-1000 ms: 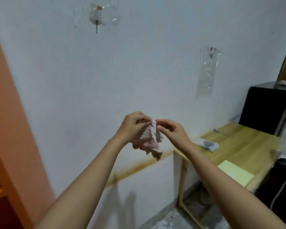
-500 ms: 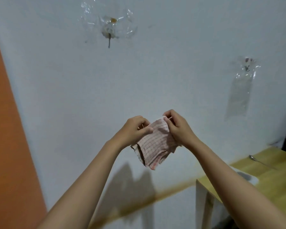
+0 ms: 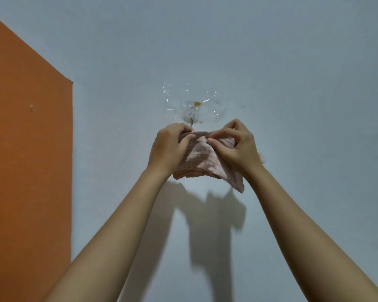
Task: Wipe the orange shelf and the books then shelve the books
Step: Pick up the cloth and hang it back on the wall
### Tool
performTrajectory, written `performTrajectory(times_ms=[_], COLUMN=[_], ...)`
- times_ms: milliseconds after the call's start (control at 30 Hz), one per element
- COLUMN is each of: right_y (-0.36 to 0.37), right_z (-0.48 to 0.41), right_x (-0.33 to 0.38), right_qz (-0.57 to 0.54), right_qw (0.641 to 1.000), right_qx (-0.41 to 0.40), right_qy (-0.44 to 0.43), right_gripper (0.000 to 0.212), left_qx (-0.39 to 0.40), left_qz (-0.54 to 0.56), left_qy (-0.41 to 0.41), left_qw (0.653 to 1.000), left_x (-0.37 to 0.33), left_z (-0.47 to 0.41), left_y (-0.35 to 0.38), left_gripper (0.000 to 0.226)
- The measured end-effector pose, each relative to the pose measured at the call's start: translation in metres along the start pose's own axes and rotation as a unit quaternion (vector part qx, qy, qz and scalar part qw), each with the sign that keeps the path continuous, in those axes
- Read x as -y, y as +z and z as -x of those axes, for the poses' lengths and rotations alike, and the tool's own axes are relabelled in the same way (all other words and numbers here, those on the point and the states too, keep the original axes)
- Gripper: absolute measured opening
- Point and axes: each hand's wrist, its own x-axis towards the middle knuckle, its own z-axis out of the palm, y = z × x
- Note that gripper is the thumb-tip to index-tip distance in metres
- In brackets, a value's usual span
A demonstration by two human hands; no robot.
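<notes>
Pink checked cloth (image 3: 202, 159) is bunched between my hands. Left hand (image 3: 169, 149) and right hand (image 3: 238, 148) both pinch its top edge below a wall hook (image 3: 192, 118).

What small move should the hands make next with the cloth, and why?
Probably raise the cloth a little and catch its top edge on the hook. The left hand and right hand pinch that edge just below the hook on the wall, away from the shelf at the left.
</notes>
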Motion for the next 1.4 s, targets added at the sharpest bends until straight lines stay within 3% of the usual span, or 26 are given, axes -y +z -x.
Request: performTrajectory(times_ms=[133, 433, 833, 1000, 1400], right_y=[0.026, 0.059, 0.071, 0.067, 0.059], right_z=[-0.041, -0.076, -0.069, -0.066, -0.065], right_x=[0.000, -0.026, -0.036, -0.039, -0.038], right_qz=[0.002, -0.044, -0.031, -0.008, -0.023], right_qw=[0.999, 0.997, 0.996, 0.995, 0.990], right_qx=[-0.018, 0.030, 0.025, 0.051, 0.127], right_qy=[-0.050, -0.047, -0.082, -0.089, -0.051], right_gripper=[0.015, 0.017, 0.020, 0.025, 0.027], left_qx=[-0.050, -0.042, -0.089, -0.114, -0.045], left_qz=[-0.050, -0.098, -0.115, -0.042, 0.108], left_qy=[-0.013, -0.080, -0.045, -0.029, -0.023], left_qw=[0.997, 0.991, 0.988, 0.992, 0.993], left_x=[0.014, 0.030, 0.041, 0.035, 0.038], left_z=[-0.033, -0.060, -0.052, -0.046, -0.015], left_y=[-0.008, -0.007, 0.009, 0.019, 0.035], left_gripper=[0.009, 0.007, 0.006, 0.008, 0.030])
